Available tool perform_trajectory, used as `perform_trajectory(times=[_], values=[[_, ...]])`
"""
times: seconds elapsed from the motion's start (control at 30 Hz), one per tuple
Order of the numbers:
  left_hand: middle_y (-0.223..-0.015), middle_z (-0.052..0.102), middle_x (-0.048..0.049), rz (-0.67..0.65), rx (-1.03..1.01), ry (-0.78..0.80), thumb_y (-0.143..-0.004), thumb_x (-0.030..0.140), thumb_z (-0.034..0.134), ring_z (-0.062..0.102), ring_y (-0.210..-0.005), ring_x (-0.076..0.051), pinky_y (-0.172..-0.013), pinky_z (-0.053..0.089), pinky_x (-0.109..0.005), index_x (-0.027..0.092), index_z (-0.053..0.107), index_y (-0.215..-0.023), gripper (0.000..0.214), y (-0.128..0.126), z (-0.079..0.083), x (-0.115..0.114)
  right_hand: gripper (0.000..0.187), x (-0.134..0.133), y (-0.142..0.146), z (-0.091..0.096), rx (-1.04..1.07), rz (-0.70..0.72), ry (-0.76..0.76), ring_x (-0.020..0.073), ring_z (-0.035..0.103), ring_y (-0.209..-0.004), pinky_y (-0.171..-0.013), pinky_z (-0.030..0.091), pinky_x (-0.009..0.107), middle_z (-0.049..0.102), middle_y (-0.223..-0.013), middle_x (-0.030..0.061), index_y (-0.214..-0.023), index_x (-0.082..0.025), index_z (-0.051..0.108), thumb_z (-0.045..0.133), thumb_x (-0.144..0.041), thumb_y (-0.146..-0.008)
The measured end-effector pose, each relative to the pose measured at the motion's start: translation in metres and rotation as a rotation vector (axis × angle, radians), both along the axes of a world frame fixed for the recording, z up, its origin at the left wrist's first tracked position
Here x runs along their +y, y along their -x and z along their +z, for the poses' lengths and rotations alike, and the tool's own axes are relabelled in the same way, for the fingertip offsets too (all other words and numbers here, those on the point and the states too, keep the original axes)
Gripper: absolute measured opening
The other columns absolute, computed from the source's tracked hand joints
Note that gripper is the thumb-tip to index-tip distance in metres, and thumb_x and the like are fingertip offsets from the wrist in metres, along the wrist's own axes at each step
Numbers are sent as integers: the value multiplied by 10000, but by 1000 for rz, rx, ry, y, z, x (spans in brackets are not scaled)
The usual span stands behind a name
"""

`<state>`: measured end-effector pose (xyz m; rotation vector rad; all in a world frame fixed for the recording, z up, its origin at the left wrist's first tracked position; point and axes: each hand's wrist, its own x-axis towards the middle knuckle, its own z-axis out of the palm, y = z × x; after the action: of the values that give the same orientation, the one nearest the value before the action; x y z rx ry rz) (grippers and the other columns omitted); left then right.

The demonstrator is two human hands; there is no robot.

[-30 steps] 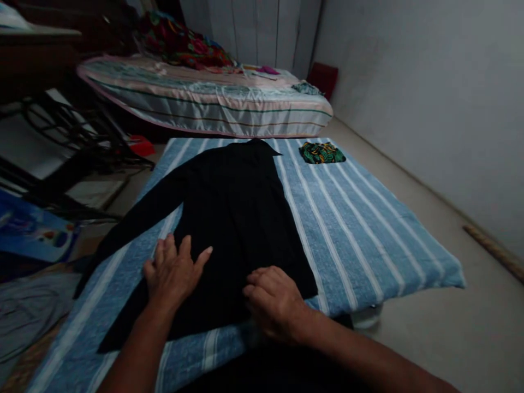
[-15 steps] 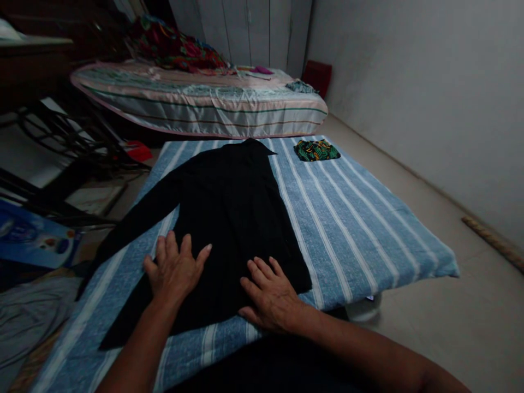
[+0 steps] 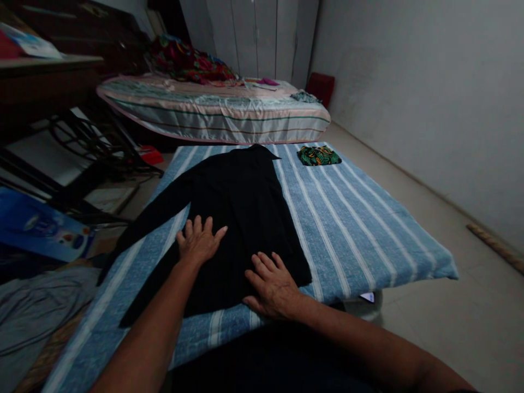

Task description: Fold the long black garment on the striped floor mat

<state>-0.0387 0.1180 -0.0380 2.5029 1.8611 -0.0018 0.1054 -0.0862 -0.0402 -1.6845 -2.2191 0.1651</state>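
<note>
Fingers of the left hand are spread wide, thumb held apart, over the left edge of the black shirt; they look laid on it rather than gripping it. The right hand lies near the hem, close to the lower right corner, its fingers also spread, with no fabric pinched between them.

The shirt lies on a blue striped cloth, collar at the far end and hem towards the person. As it stands, the body is laid out and looks mostly flat, though the dark fabric hides small creases. One sleeve runs out to the left, past the body. Another dark strip points down and left below it; whether that is the second sleeve or a front panel, I cannot tell. No sleeve shows along the right side, where the edge runs fairly straight down from the collar. So the shirt is spread at full length, with its left parts not drawn in over the body.

A printed cloth lies compact near the far right corner, apart from both hands and from the shirt.
</note>
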Motion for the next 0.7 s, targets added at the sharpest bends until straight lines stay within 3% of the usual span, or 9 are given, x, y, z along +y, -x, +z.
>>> perform_trajectory(times=[0.47,0.7], values=[[-1474,272,-198,-17,47,-6,-856,642,262,220,-1346,-422,-1031,198,-545,253,349,-1410,682,2,5,1,534,-3,3,-2,34,-13,-16,315,278,-1334,-1064,220,556,402,-1400,178,-1275,-166,487,539,-478,-844],[-1484,274,-171,-2,16,-29,-864,631,289,204,-1362,-394,-1053,176,-518,252,359,-1407,666,9,-1,-8,514,-7,10,-15,10,-22,-73,330,319,-1317,-1054,250,560,429,-1389,176,-1258,-177,524,549,-476,-840]])
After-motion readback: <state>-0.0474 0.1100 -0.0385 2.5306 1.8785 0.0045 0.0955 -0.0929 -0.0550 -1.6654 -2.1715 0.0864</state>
